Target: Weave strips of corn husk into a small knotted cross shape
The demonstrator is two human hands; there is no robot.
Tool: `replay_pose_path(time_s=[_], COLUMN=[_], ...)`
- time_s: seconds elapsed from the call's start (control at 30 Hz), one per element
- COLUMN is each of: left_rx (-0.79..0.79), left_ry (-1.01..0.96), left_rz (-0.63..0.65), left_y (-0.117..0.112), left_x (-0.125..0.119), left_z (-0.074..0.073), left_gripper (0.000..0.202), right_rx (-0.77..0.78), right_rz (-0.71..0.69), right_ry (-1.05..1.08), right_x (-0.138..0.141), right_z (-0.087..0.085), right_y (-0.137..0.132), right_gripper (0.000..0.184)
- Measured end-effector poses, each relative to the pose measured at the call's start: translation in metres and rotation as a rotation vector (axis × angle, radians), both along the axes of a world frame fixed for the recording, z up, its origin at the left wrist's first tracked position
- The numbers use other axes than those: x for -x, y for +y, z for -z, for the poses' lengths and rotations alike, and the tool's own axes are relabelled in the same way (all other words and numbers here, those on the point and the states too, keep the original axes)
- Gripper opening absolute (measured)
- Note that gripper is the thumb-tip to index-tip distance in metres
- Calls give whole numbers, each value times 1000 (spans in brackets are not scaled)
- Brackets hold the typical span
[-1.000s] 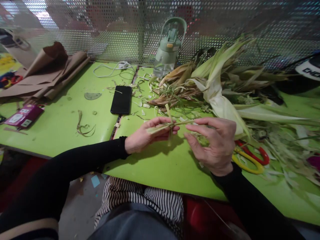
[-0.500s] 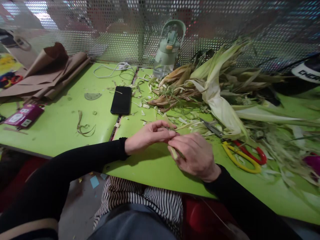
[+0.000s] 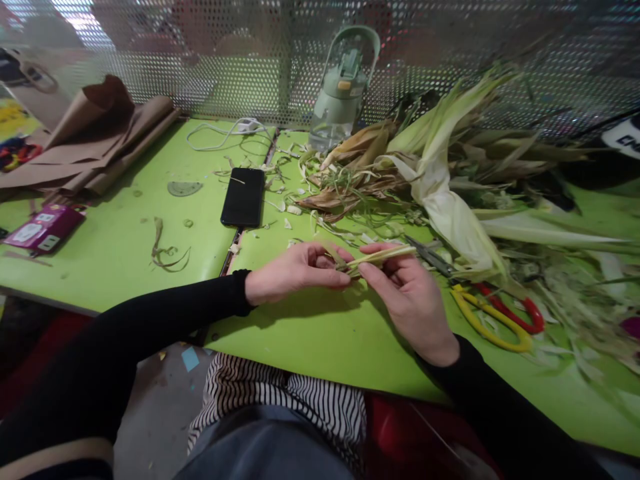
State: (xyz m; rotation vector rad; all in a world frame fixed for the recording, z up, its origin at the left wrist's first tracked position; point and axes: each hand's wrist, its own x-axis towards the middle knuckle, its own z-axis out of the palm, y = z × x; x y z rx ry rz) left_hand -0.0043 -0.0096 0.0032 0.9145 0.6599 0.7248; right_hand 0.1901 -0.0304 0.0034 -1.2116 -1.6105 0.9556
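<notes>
My left hand (image 3: 305, 270) pinches one end of a bundle of corn husk strips (image 3: 377, 257) over the green table. Its thumb lies along the front, fingers curled behind. From the other side my right hand (image 3: 413, 297) grips the same pale strips between thumb and fingers, and their ends point to the right. Just right of that hand lie scissors (image 3: 493, 317) with one yellow and one red handle. Beyond them spreads a heap of dry and pale corn husks (image 3: 445, 193).
A black phone (image 3: 243, 197) lies left of husk scraps, with a white cable (image 3: 225, 138) behind it. Brown paper (image 3: 95, 143) and a purple packet (image 3: 46, 228) are at the left. A green bottle (image 3: 340, 100) stands before the perforated metal screen (image 3: 200, 73).
My right hand has turned from palm-down to a thumb-forward grip and moved slightly right. The husk strips, which pointed down toward me, now stretch to the right.
</notes>
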Motion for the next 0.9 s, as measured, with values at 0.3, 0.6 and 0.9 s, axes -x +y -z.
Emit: replay_pose_path(time_s=[0.3, 0.6, 0.9], left_rx=[244, 231, 29], left_ry=[-33, -26, 97], left_rz=[-20, -240, -47], left_y=[2, 5, 1], left_x=[-1, -2, -4], left_z=[-6, -9, 3], left_gripper=[8, 16, 7], right_rx=[-2, -316, -812], right_rz=[-60, -24, -131], right_ry=[-35, -339, -657], right_x=[-3, -6, -5], right_z=[1, 11, 2], right_y=[5, 2, 1], right_gripper=[22, 29, 29])
